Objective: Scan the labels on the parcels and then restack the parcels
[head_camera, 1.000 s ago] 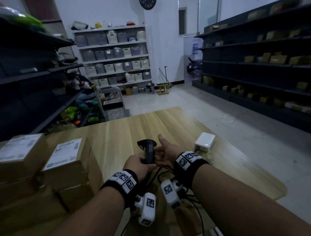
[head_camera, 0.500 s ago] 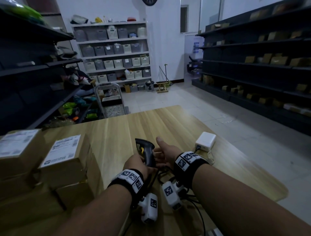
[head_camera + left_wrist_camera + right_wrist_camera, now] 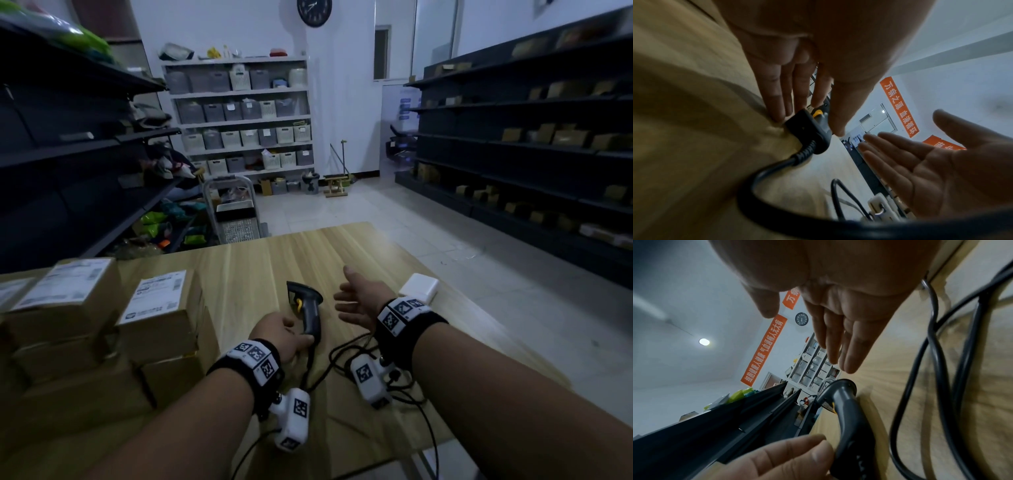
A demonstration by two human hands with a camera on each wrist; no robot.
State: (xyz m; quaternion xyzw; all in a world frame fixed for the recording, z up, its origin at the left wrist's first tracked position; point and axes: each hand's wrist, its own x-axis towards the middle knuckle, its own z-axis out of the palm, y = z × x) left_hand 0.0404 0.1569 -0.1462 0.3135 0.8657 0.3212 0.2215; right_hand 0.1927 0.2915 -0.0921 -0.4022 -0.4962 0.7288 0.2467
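Observation:
A dark barcode scanner (image 3: pixel 310 313) with a yellow trigger lies on the wooden table (image 3: pixel 274 253), head pointing away. My left hand (image 3: pixel 282 335) pinches the lower end of its handle (image 3: pixel 809 129) between thumb and nearly straight fingers. My right hand (image 3: pixel 356 301) hovers open just right of the scanner (image 3: pixel 849 415), palm facing it, touching nothing. Brown cardboard parcels are stacked at the table's left; the nearest top parcel (image 3: pixel 161 308) and the one behind it (image 3: pixel 65 298) show white labels facing up.
The scanner's black cable (image 3: pixel 342 353) loops across the table between my wrists. A white box (image 3: pixel 419 287) sits at the right edge of the table. Beyond the table stand a trolley (image 3: pixel 233 209), dark shelving on both sides and open tiled floor.
The scanner, held upright by both hands before, now lies tilted down on the table. My right hand has let go and opened to the right; my left hand stays on the handle.

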